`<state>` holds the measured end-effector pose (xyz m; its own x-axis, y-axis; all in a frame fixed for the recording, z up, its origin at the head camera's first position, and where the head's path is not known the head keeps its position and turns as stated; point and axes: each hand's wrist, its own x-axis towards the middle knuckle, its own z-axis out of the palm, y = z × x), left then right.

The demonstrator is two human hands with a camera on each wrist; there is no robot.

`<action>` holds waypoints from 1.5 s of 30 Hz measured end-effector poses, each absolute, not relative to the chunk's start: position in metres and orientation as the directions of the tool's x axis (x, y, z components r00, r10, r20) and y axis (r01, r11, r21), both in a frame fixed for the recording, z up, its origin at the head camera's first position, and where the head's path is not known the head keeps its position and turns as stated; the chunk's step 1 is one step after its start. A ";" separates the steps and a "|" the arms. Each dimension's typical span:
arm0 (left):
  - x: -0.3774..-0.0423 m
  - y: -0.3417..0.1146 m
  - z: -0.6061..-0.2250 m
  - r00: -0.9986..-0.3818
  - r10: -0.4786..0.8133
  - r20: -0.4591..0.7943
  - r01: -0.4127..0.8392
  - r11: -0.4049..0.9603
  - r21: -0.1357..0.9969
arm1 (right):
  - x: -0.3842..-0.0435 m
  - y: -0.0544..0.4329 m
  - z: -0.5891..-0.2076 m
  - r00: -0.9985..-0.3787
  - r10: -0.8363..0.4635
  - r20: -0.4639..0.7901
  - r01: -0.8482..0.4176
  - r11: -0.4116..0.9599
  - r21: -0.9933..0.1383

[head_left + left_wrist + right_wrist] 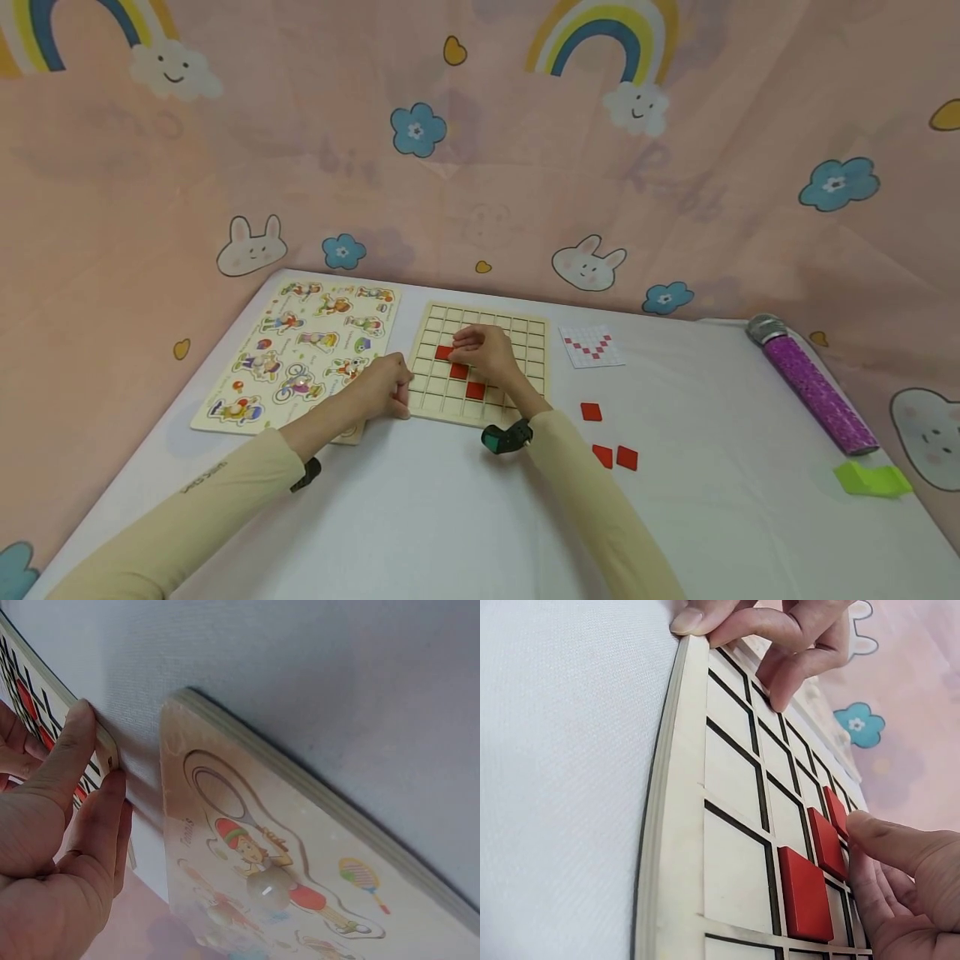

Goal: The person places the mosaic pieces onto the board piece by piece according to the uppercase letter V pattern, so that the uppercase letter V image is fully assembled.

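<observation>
A wooden grid board (423, 400) lies in front of me, with a diagonal run of red square tiles (805, 894) in its cells. My left hand (384, 387) grips the board's near left corner, its thumb against the edge. Over the board my right hand (487, 354) bends its fingers, with the thumb at the upper left tile (444, 352) of the run. The right wrist view shows that thumb beside the tile's edge, while the other fingertips are mostly hidden. Several more tiles (591, 412) lie loose to the right of the board.
Left of the board lies a wooden picture puzzle (300, 358) with cartoon figures. A small pattern card (592, 347) with red squares is at the board's right. Farther right are a purple glittery microphone (813, 387) and a bright green piece (872, 480). A printed cloth backdrop (480, 167) rises behind the table.
</observation>
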<state>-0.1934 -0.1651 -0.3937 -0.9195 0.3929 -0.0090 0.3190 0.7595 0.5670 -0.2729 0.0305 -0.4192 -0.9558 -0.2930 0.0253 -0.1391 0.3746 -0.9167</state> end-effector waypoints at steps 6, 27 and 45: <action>-0.192 -0.166 -0.394 -0.913 0.409 0.013 0.346 0.754 0.558 | -0.272 0.040 -0.418 -0.956 -0.294 0.001 -0.095 0.305 -0.947; -0.190 -0.171 -0.396 -0.919 0.394 -0.006 0.324 0.762 0.561 | -0.265 0.118 -0.416 -0.970 -0.243 -0.013 -0.059 0.286 -0.956; -0.191 -0.164 -0.392 -0.927 0.375 -0.024 0.293 0.762 0.577 | -0.234 0.214 -0.406 -0.970 -0.242 -0.033 -0.095 0.499 -0.861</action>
<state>-0.1908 -0.1641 -0.3921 -0.9267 0.3751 -0.0243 0.2933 0.7620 0.5773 -0.2339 0.2142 -0.4057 -0.9697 -0.2421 -0.0331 -0.0953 0.4993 -0.8612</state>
